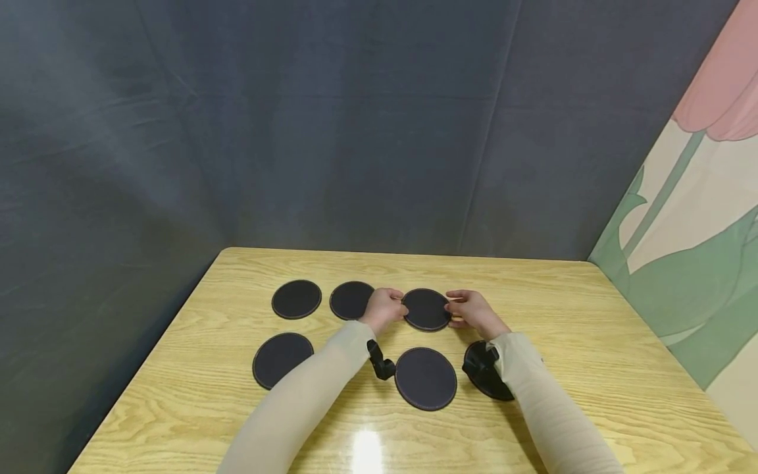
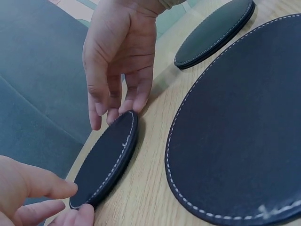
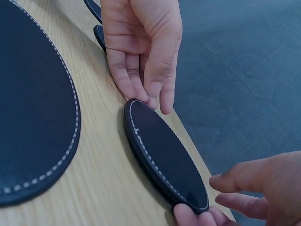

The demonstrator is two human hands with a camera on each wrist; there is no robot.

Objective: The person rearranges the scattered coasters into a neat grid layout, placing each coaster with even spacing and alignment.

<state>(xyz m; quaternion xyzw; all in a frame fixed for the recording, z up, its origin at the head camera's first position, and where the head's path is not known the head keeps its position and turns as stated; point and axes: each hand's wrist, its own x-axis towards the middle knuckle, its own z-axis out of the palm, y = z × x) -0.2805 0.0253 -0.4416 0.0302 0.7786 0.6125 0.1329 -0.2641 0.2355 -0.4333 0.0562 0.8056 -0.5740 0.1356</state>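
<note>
A round black leather coaster with pale edge stitching lies on the table between both hands. My left hand touches its left rim with the fingertips, the thumb at its edge. Across from it, my right hand touches the right rim, fingers spread and loosely bent. Both wrist views show this coaster with a thick, layered-looking side. Neither hand wraps around it. Closer to me lies another stitched coaster, large in the left wrist view.
More black coasters lie on the wooden table: two at back left, a front-left one partly behind the left sleeve, and a dark round one partly under the right wrist. A dark curtain hangs behind.
</note>
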